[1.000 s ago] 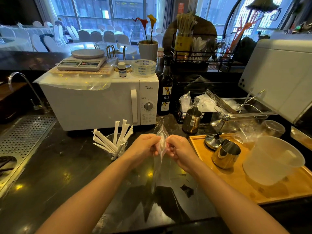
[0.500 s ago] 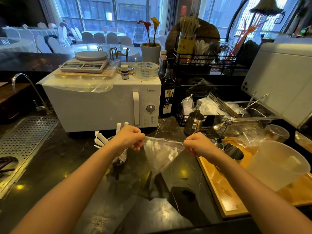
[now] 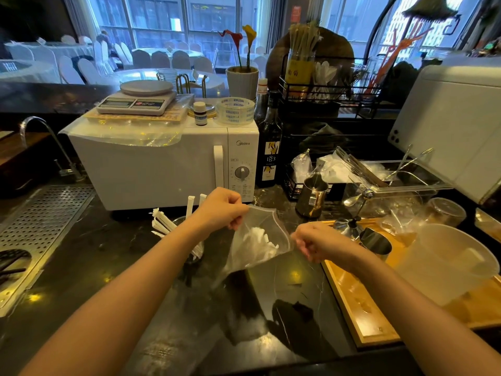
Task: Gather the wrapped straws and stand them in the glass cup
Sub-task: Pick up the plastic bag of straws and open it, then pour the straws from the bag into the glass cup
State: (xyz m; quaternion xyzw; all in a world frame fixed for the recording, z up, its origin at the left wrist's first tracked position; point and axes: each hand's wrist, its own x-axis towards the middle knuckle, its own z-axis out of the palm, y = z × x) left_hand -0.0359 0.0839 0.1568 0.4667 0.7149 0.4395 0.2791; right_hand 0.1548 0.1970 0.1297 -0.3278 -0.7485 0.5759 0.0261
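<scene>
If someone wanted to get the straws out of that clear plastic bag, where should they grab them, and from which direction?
Probably from above, through the mouth of the bag, which the left hand and right hand hold open by its top edge. The wrapped straws inside show their white ends bunched just below that opening, so pinching those upper ends together and lifting upward looks easiest. The bag's lower part hangs closed.

Both bare forearms reached forward from the lower corners. The left hand point(image 3: 221, 208) was curled into a loose fist, knuckles up, thumb and fingers pinched on one edge of a clear bag point(image 3: 254, 240). The right hand point(image 3: 314, 241) sat lower, fingers tucked under, pinching the opposite edge, the wrists apart
</scene>
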